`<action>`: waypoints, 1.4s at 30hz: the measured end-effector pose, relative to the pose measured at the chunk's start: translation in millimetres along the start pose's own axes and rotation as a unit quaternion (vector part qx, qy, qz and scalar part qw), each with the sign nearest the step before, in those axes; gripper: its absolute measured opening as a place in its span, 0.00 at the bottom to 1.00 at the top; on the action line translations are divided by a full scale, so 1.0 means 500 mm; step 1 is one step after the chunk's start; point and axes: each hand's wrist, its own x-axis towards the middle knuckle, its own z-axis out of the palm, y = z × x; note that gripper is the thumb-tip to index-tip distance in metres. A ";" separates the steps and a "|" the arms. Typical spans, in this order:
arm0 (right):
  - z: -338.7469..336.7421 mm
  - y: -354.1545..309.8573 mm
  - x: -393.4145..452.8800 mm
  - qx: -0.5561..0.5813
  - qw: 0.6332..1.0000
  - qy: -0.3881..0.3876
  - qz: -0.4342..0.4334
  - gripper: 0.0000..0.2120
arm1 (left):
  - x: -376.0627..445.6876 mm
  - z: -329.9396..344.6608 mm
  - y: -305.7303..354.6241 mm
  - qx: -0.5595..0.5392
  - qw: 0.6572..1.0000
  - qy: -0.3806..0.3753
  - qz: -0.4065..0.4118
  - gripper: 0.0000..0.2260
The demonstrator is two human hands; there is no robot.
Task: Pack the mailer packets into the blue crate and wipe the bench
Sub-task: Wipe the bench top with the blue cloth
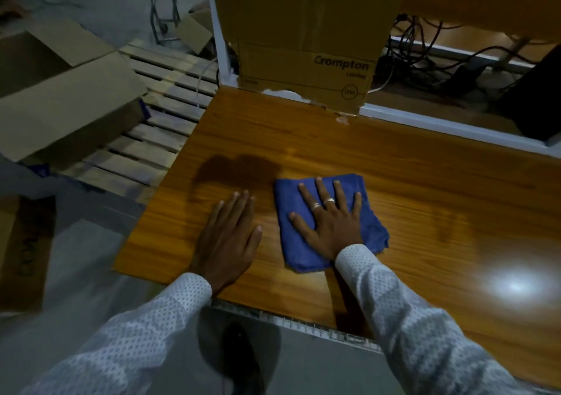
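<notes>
My right hand (329,215) lies flat on a folded blue microfibre cloth (328,221), fingers straight and spread, pressing it to the glossy wood-grain bench top (409,200); 2 rings show on that hand. The cloth sits near the middle of the bench, its far edge past my fingertips and its near corner beside my patterned white cuff (361,261). My left hand (229,237) rests just beside the cloth, to its left, palm down on bare wood with the fingers straight and holding nothing.

At the bench's far edge a tall brown cardboard carton printed "Crompton" (306,39) stands upright against a white frame post (220,36). To the right of the carton, beyond a white rail (455,126), a tangle of dark cables (431,52) lies on a lower surface. Left of the bench, a pale slatted wooden pallet (151,130) lies on the floor with a large open brown cardboard box (60,97) partly over it; another flattened carton (24,249) lies nearer me. A dark shoe (243,361) shows below the bench's near edge.

The bench's left edge runs just beyond my left hand. To the right of the cloth, bare wood runs on toward a bright light reflection (513,285). Neither mailer packets nor the blue crate appear in this view.
</notes>
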 end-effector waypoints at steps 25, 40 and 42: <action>-0.011 -0.016 0.286 0.022 1.000 -0.019 -0.011 0.38 | 0.155 -0.015 -0.028 -0.025 0.996 0.082 -0.025 0.19; -0.026 -0.034 0.412 0.015 0.996 -0.045 -0.075 0.37 | 0.209 0.008 -0.022 0.010 0.998 -0.002 -0.063 0.26; -0.019 -0.007 0.388 -0.005 0.991 -0.038 -0.131 0.35 | 0.206 0.007 -0.021 0.004 0.998 0.004 -0.068 0.26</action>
